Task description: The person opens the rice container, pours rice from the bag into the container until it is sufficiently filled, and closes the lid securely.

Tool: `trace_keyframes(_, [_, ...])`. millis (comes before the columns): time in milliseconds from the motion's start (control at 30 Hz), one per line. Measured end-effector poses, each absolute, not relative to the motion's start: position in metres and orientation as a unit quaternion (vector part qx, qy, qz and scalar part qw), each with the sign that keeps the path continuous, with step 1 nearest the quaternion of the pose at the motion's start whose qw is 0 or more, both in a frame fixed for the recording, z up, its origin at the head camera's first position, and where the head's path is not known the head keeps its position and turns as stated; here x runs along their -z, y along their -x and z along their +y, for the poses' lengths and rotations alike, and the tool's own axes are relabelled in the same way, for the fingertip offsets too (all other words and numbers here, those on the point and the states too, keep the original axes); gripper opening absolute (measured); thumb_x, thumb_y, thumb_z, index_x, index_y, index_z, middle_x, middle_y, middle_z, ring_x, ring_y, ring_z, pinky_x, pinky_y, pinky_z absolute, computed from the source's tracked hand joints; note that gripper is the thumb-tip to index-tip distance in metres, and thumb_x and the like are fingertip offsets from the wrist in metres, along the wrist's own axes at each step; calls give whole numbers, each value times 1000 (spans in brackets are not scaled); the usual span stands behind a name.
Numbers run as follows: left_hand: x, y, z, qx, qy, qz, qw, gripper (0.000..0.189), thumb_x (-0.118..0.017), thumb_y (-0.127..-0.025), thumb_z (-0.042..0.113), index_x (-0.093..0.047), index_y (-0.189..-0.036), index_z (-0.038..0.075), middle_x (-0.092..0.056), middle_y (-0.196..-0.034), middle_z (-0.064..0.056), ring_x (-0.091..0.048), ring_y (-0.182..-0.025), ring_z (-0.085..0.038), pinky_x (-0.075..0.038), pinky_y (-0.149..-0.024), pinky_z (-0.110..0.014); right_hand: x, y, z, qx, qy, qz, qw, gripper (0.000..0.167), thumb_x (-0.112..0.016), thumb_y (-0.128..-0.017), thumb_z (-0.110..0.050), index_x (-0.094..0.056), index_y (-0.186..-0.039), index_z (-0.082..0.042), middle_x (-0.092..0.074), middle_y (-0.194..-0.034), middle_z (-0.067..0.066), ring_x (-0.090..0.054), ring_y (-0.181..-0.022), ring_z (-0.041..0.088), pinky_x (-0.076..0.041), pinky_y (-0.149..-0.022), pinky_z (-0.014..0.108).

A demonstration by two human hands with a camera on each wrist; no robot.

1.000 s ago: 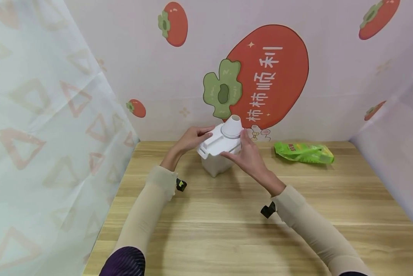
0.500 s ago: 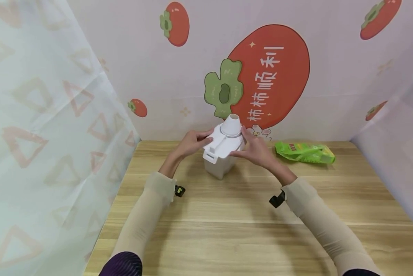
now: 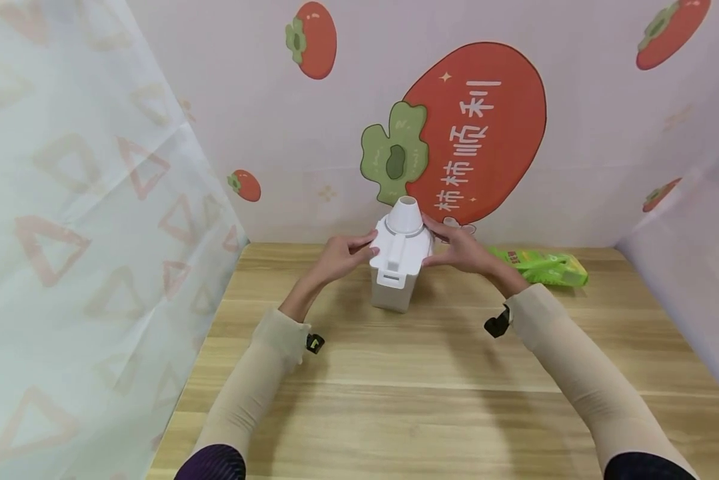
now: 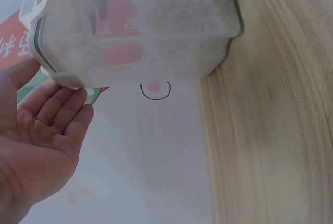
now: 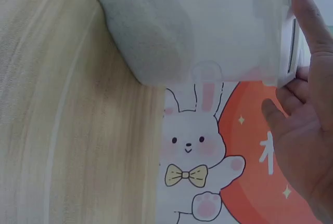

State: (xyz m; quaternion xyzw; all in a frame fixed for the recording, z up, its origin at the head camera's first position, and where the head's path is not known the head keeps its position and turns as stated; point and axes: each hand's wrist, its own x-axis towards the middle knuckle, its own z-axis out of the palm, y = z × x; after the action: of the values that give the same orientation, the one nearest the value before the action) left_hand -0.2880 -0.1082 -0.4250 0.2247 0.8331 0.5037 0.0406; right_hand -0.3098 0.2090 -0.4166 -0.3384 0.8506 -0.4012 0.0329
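A translucent plastic storage container [image 3: 391, 298] stands upright on the wooden table, its slotted end toward me. Its white lid [image 3: 385, 245] carries a cone-shaped spout [image 3: 405, 217] with an open top at the far end. Pale contents, perhaps grain or powder, fill its lower part in both wrist views. My left hand [image 3: 338, 259] pinches the lid's left edge, thumb on the rim and fingers beneath it in the left wrist view. On the opposite side, my right hand [image 3: 463, 249] grips the lid's right edge between thumb and fingers; some fingertips are hidden behind it.
A crumpled green packet [image 3: 548, 268] lies at the back right of the table [image 3: 389, 393], partly behind the right forearm. Close behind the container rises a wall sheet [image 3: 299, 140] printed with persimmons. More patterned sheets border the left and right sides.
The container has turned from slanting so that its slotted end faces me, and it sits slightly farther right. Both hands have moved round with it, keeping hold of the lid edges.
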Motion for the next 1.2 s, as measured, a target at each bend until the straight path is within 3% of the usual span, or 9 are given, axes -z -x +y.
trace_keyframes(100, [425,286,-105,-503,-220,835,39,54,-74,-101,35,-61,-146,9,-56,-153,-4,-58,-139,-21,-53,-110,-41,416,315,214,421,354,833,55,108,-89,-83,-2,-22,-167,-3,-27,-173,17,-36,-155,38,-37,-121,53])
trace_keyframes(367, [423,279,-102,-502,-211,838,32,59,-78,-97,41,-62,-145,11,-57,-152,-4,-53,-142,-21,-49,-114,-37,413,325,219,438,341,827,90,103,-89,-83,-4,-28,-167,-10,-38,-163,21,-37,-154,36,-36,-123,52])
trace_keyframes(467, [424,277,-103,-501,-210,839,23,60,-80,-96,41,-63,-144,10,-58,-150,-6,-54,-141,-23,-51,-113,-39,413,329,218,446,349,818,105,102,-88,-85,-5,-28,-167,-8,-35,-168,20,-35,-155,36,-34,-124,51])
trace_keyframes(600, [425,278,-105,-489,-211,846,16,59,-80,-95,43,-65,-143,12,-59,-149,-4,-59,-137,-21,-56,-100,-34,413,332,220,438,357,818,108,102,-89,-85,-6,-28,-166,-6,-32,-171,19,-36,-154,39,-35,-123,51])
trace_keyframes(700, [424,281,-104,-478,-220,850,14,59,-79,-96,43,-65,-144,14,-59,-150,-4,-65,-127,-21,-53,-89,-34,412,331,222,435,346,826,99,101,-89,-84,-6,-30,-166,-6,-36,-168,21,-39,-153,39,-37,-122,50])
trace_keyframes(800, [421,282,-104,-466,-229,855,10,58,-80,-96,40,-64,-145,13,-58,-151,-5,-63,-133,-25,-54,-102,-35,411,329,223,435,328,833,98,100,-90,-84,-6,-32,-166,-8,-40,-165,20,-42,-152,37,-39,-121,50])
trace_keyframes(933, [419,284,-104,-436,-234,869,10,61,-78,-97,41,-62,-149,13,-55,-156,-5,-53,-144,-29,-44,-120,-44,411,324,224,438,313,838,90,97,-91,-83,-8,-37,-164,-9,-45,-162,21,-48,-148,38,-43,-118,51])
trace_keyframes(1200, [417,289,-104,-387,-290,875,5,72,-74,-101,36,-44,-160,5,-38,-169,-12,-35,-157,-26,-28,-129,-39,413,315,229,440,303,844,49,85,-92,-82,-7,-50,-155,2,-57,-151,24,-56,-138,44,-46,-112,59])
